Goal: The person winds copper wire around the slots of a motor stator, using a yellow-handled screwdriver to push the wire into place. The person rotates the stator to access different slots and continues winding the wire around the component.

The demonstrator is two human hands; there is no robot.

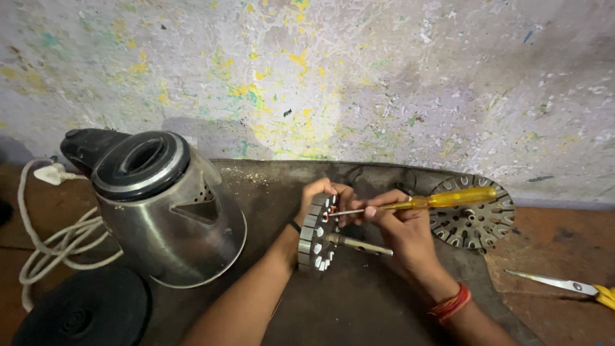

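Observation:
My left hand point(323, 192) grips a round slotted metal motor core point(318, 238) by its upper rim, holding it on edge with its shaft point(362, 245) pointing right. My right hand point(400, 224) holds a screwdriver with a clear yellow handle point(455, 198). Its thin metal blade point(349, 212) reaches left into the top slots of the core, close to my left fingers. Copper-coloured winding shows in the core near the blade tip. Both hands work over a dark worn mat point(359, 307).
A steel electric kettle point(163, 208) with a black lid stands at the left, beside its round black base point(83, 314) and a coiled white cord point(57, 240). A perforated round metal cover point(474, 221) lies behind my right hand. Scissors point(564, 284) lie at the right. A paint-spattered wall point(359, 77) rises behind.

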